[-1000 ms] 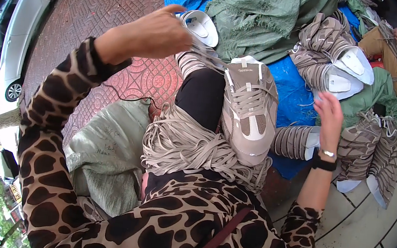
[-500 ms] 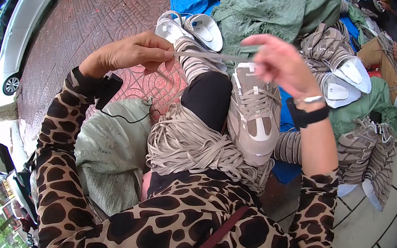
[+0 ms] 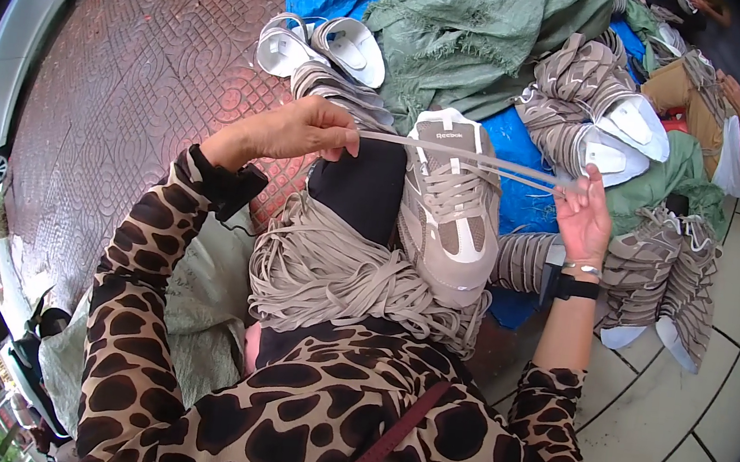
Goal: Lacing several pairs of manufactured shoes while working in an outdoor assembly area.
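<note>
The step in hand looks like lacing: a flat beige shoelace [image 3: 462,157] is drawn taut between the two hands above a beige and white laced sneaker [image 3: 448,211] that rests on the person's lap, against the black-clad knee [image 3: 364,189]. The left hand [image 3: 290,129] pinches one end of the lace, its fingers pressed together around it. The right hand [image 3: 586,219] is half open, palm toward the camera, with the lace's other end caught at its fingertips; how firm that hold is, I cannot tell.

The sneaker's long axis runs away from the person, tilted a little; the padded tongue points up and away, and the end nearest the body dips into a heap of loose beige laces [image 3: 337,273] on the lap. The stretched lace lies crosswise to it, nearly level, just over the tongue.

Next, as I judge it, the lace ends need evening out and feeding down toward the eyelets, which calls for a closer pinch from the right hand.
</note>
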